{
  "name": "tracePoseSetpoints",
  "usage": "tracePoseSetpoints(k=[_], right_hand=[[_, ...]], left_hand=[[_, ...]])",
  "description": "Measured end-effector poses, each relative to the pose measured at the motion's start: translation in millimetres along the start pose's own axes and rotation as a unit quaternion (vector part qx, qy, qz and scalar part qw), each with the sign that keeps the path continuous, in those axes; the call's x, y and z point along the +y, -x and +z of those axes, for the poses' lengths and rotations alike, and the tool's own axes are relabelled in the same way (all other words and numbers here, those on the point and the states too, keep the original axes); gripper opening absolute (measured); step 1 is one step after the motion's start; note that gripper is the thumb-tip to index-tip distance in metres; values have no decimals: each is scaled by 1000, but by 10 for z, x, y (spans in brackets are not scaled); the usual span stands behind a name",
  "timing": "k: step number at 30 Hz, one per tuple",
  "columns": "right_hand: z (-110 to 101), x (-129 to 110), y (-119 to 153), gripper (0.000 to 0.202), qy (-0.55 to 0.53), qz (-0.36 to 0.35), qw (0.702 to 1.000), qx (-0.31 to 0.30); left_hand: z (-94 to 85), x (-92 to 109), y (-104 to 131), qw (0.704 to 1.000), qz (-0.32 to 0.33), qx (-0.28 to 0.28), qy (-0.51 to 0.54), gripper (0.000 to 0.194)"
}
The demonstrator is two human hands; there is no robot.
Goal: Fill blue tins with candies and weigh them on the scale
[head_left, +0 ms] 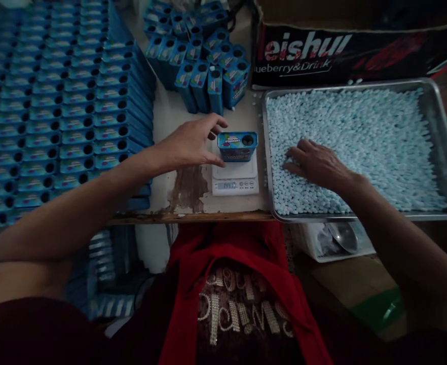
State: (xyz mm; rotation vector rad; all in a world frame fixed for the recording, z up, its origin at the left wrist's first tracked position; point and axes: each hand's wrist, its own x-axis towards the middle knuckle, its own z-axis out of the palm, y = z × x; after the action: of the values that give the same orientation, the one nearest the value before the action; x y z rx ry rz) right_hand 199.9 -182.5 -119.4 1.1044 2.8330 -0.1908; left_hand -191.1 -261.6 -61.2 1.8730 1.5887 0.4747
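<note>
A blue tin [237,147] with a round dark hole in its top stands on a small white digital scale [234,186]. My left hand [195,142] is just left of the tin, thumb and fingers spread around its left side, holding nothing. My right hand [312,162] rests on small pale blue candies [360,147] in a metal tray [446,132], near its left side. Its fingers are apart and slightly bent, with their tips among the candies.
Rows of blue tins [60,106] fill the left side. More tins [200,81] stand behind the scale. A black printed carton [345,56] is behind the tray. Below the table edge [208,218] sits a white bin [322,253] with a metal scoop [344,237].
</note>
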Motion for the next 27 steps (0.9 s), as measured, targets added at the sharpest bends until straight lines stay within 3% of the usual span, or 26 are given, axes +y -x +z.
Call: tracePoseSetpoints(k=[2, 4, 6, 8, 9, 11, 16, 21, 24, 27], right_hand=[[-27, 18, 2, 33, -83, 63, 994, 21], [-56, 70, -4, 28, -249, 176, 948, 91], [-93, 145, -17, 24, -469, 266, 830, 143], [-139, 220, -32, 19, -643, 286, 695, 146], [-163, 244, -40, 17, -694, 276, 650, 142], [-213, 241, -60, 19, -741, 246, 605, 156], [-382, -10, -183, 46, -765, 170, 557, 275], [-642, -323, -342, 69, -693, 133, 627, 331], [-728, -556, -382, 73, -685, 141, 604, 381], [-672, -648, -423, 75, -693, 142, 583, 400]], left_hand=[[67, 10, 18, 999, 8, 32, 28, 88], [168, 8, 16, 996, 22, 68, 58, 76], [286, 3, -11, 990, 38, 100, 93, 63], [385, 18, -58, 984, 50, 121, 120, 56], [418, 43, -89, 982, 56, 127, 124, 55], [455, 139, -162, 982, 77, 132, 113, 55], [522, 586, -366, 977, 147, 141, 53, 44], [690, 968, -529, 977, 155, 137, 44, 35], [779, 1064, -620, 980, 148, 123, 55, 34], [845, 1102, -704, 982, 138, 116, 63, 33]])
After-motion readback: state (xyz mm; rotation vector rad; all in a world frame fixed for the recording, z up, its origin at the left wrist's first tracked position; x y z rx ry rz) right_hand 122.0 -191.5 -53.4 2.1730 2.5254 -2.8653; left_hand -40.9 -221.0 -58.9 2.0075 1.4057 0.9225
